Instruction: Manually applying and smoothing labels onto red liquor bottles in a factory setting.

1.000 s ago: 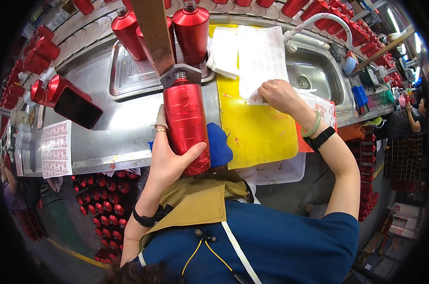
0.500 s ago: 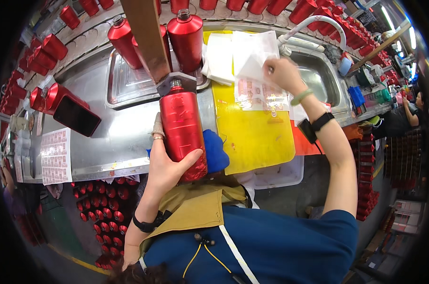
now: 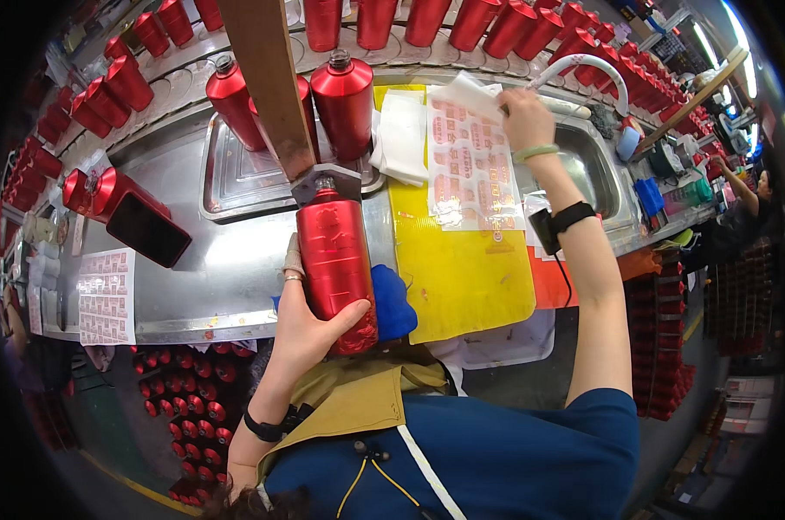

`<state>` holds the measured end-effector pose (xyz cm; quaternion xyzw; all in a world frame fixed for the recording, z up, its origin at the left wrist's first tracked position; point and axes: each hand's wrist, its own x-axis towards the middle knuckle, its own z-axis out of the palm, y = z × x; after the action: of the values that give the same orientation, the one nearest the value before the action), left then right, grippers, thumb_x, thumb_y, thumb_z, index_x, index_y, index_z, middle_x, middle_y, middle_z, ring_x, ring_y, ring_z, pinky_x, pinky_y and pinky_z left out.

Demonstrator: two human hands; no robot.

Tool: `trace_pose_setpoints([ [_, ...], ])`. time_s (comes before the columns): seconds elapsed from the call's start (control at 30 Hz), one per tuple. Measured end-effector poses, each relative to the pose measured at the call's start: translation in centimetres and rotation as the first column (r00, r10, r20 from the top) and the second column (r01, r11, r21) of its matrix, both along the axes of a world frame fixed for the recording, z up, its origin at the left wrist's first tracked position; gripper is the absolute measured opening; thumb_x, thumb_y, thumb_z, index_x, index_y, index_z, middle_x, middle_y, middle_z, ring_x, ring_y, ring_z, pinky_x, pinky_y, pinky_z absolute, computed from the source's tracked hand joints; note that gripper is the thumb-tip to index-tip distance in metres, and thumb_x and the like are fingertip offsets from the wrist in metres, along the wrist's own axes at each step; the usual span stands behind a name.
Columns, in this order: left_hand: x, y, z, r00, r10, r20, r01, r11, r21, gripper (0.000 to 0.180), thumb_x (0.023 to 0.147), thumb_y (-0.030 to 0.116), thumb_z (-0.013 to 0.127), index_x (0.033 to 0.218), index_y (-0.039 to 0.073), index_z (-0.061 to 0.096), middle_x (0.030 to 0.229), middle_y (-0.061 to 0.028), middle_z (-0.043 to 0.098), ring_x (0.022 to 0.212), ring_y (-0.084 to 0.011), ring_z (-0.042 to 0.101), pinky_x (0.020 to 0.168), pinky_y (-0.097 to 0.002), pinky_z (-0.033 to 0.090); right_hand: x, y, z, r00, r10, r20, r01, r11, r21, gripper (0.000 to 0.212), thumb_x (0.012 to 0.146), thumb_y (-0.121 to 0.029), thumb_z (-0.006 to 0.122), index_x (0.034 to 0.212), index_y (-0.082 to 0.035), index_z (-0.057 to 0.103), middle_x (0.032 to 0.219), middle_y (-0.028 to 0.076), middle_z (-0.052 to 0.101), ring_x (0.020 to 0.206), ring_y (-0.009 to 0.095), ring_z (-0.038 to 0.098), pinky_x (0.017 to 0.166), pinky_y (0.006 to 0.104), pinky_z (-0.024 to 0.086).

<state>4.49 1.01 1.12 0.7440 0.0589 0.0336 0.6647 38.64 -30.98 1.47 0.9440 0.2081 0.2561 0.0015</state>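
My left hand (image 3: 310, 325) is wrapped round the lower part of a shiny red bottle (image 3: 334, 251), thumb across its near side. Its neck is set in a notched metal bracket (image 3: 326, 180) at the lower end of a wooden bar (image 3: 269, 78). A finger of that hand wears a pale cover. My right hand (image 3: 528, 121) pinches the edge of a thin white cover sheet (image 3: 466, 91), folded back at the far end of a decal sheet (image 3: 472, 173) with pink printed designs. The decal sheet lies on a yellow mat (image 3: 462, 277). A blue cloth (image 3: 394, 303) sits beside the bottle.
Red bottles (image 3: 345, 104) stand behind the wooden bar by a metal tray (image 3: 215, 195); more line the conveyor (image 3: 392, 56). A phone (image 3: 148, 230) leans on bottles at left. Folded white paper (image 3: 401, 134) lies beside the decals. At right are a sink (image 3: 583, 160) and curved faucet (image 3: 613, 69).
My right hand has drawn the white cover sheet back toward the far edge, baring most of the decals. My left hand still holds the bottle. The whole view has shifted slightly.
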Motion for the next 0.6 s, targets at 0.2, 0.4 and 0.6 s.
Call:
trace_pose_setpoints([
  [0.2, -0.1, 0.0, 0.0, 1.0, 0.002, -0.009, -0.002, 1.0, -0.015, 0.109, 0.08, 0.019, 0.088, 0.161, 0.001, 0.017, 0.14, -0.0181, 0.055, 0.123, -0.0258, 0.061, 0.106, -0.0391, 0.049, -3.7, 3.9, 6.2, 0.933, 0.217, 0.286, -0.3, 0.909, 0.289, 0.026, 0.083, -0.006, 0.068, 0.107, -0.016, 0.072, 0.088, 0.005, 0.066, 0.09, 0.029, 0.066, 0.075, 0.0441, 0.055],
  [0.4, 0.2, 0.1, -0.1, 1.0, -0.021, -0.01, 0.021, 1.0, -0.007, 0.108, 0.08, 0.019, 0.087, 0.161, 0.001, 0.018, 0.142, -0.0181, 0.053, 0.125, -0.0258, 0.059, 0.107, -0.0393, 0.048, -10.1, 7.5, -1.3, 0.737, 0.568, -0.368, -0.281, 0.751, 0.597, 0.033, 0.09, -0.009, 0.072, 0.123, -0.006, 0.071, 0.102, 0.015, 0.076, 0.087, 0.032, 0.072, 0.081, 0.0386, 0.056],
  [0.6, -0.2, 0.0, -0.1, 1.0, 0.009, -0.011, -0.009, 1.0, -0.016, 0.108, 0.081, 0.019, 0.087, 0.161, 0.001, 0.017, 0.142, -0.0178, 0.053, 0.126, -0.0255, 0.059, 0.108, -0.039, 0.048, -6.0, 3.6, -1.6, 0.749, 0.461, -0.476, 0.0, 0.718, 0.696, 0.021, 0.098, -0.009, 0.064, 0.116, -0.003, 0.073, 0.094, 0.013, 0.076, 0.08, 0.018, 0.073, 0.073, 0.0315, 0.056],
])
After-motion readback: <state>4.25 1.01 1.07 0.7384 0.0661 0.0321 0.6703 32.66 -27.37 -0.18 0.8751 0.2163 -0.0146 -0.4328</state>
